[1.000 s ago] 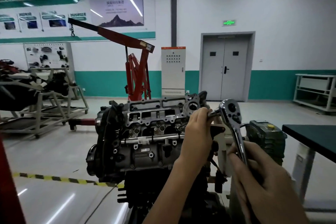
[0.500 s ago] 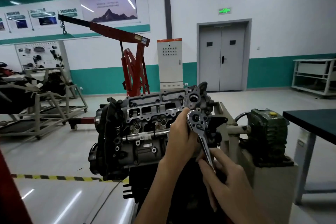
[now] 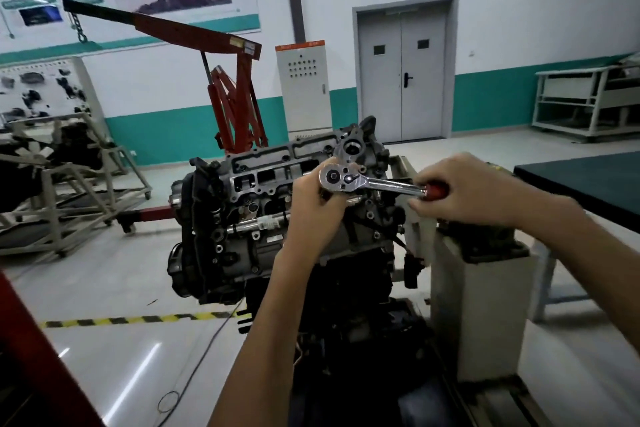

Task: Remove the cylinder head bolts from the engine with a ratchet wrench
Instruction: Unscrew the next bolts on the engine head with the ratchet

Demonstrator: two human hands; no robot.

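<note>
A grey engine [image 3: 249, 218] sits on a stand at the centre, its cylinder head [image 3: 277, 166] facing me. A chrome ratchet wrench [image 3: 367, 182] with a red handle lies nearly level across the head's right end. My left hand [image 3: 317, 204] grips the wrench just under its round head, hiding the socket and any bolt beneath. My right hand [image 3: 464, 191] is curled round the red handle at the right. No loose bolts show.
A red engine hoist [image 3: 235, 94] stands behind the engine. Metal frames [image 3: 69, 198] with another engine are at the left. A dark-topped table [image 3: 588, 180] and a grey pedestal [image 3: 481, 305] stand to the right. Yellow-black tape [image 3: 138, 319] and a cable cross the floor.
The wrench swung from pointing down toward me to lying nearly level, handle to the right. My right hand moved up and right with the handle; my left stayed at the wrench head.
</note>
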